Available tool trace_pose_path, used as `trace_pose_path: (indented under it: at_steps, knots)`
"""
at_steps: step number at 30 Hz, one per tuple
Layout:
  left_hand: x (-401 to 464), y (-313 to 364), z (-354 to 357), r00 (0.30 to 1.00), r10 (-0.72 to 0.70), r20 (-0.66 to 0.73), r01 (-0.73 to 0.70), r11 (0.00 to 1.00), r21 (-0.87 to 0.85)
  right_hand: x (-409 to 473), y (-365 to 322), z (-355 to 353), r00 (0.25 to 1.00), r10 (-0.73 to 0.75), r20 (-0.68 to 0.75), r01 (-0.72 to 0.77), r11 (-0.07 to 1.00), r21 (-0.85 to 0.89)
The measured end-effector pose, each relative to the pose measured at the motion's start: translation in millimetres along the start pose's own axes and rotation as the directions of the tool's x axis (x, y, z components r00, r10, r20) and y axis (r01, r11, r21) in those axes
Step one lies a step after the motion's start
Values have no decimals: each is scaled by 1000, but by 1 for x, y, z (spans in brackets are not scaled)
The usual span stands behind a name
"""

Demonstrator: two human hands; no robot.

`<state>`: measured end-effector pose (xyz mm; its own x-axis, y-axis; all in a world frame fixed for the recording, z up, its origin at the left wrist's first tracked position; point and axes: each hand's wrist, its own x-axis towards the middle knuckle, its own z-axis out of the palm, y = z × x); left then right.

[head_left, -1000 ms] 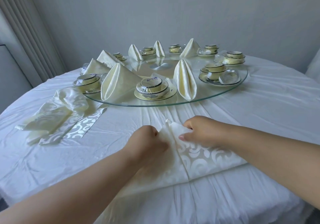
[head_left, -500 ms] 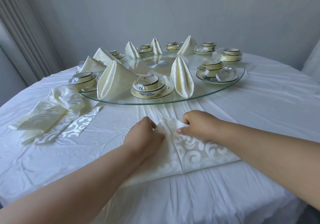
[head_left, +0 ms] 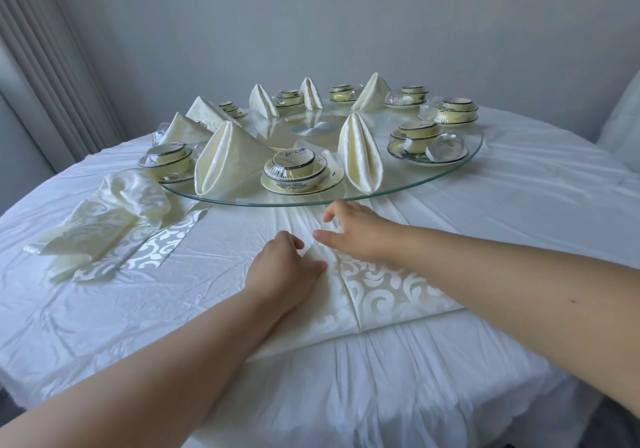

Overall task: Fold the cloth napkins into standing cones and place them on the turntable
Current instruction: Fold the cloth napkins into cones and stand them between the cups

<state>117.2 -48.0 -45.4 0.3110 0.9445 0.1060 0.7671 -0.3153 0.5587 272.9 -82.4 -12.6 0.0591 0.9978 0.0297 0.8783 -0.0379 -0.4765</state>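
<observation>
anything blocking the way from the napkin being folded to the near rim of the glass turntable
Nothing visible does. Only bare white tablecloth lies between the patterned cream napkin and the round glass turntable. On its near edge, a wrapped bowl set sits between two standing cones.

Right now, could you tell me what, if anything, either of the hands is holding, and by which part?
The left hand pinches the folded napkin at its top tip. The right hand, fingers spread, grips nothing and rests lightly on the napkin's upper edge.
</observation>
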Motion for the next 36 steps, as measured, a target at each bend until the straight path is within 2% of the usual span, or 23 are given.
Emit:
trace_pose_path:
  at_steps: [3,4,5,6,7,8,9,10,12,14,19,22,24,26,32,36]
  knots:
    - [-1,2,-3,999,-42,21,43,998,-52,14,4,10,997,-28,78,35,995,-93]
    - [-5,2,-6,1000,-27,-15,26,998,-57,15,5,13,996,-36,87,48,989,-140]
    - [-12,2,-9,993,59,-98,-63,998,-31,16,7,15,995,-43,87,58,982,-180]
    - [-22,3,-14,954,229,-194,-228,973,32,16,7,17,996,-49,80,65,976,-210]
    - [-34,5,-18,876,426,-226,-413,905,103,16,8,18,996,-56,72,71,971,-229]
    - [-47,9,-23,794,584,-170,-567,811,141,16,8,19,996,-66,65,79,968,-239]
    - [-61,13,-27,738,674,-36,-666,735,125,17,8,20,995,-71,62,84,967,-239]
    - [-74,16,-28,706,695,140,-708,698,107,17,9,20,995,-69,65,83,969,-232]
    - [-91,15,-23,672,617,410,-720,673,166,18,10,19,994,-67,82,85,970,-228]
    - [-98,12,-18,658,551,513,-726,644,240,19,11,18,992,-74,101,96,966,-239]
    - [-96,10,-16,649,528,547,-733,626,266,29,9,9,988,-69,135,96,974,-207]
    - [-95,10,-17,637,530,559,-739,627,247,34,1,4,965,-191,180,223,958,-179]
    - [-95,10,-19,638,523,565,-735,633,243,34,-6,5,935,-271,227,322,918,-232]
    - [-95,11,-21,629,516,581,-739,628,242,37,-9,6,921,-288,261,356,896,-266]
    - [-83,8,-29,590,526,613,-743,651,156,37,-3,-2,938,-220,268,275,942,-190]
    - [-65,11,-39,586,565,581,-717,696,47,29,17,-18,975,-82,207,138,952,-273]
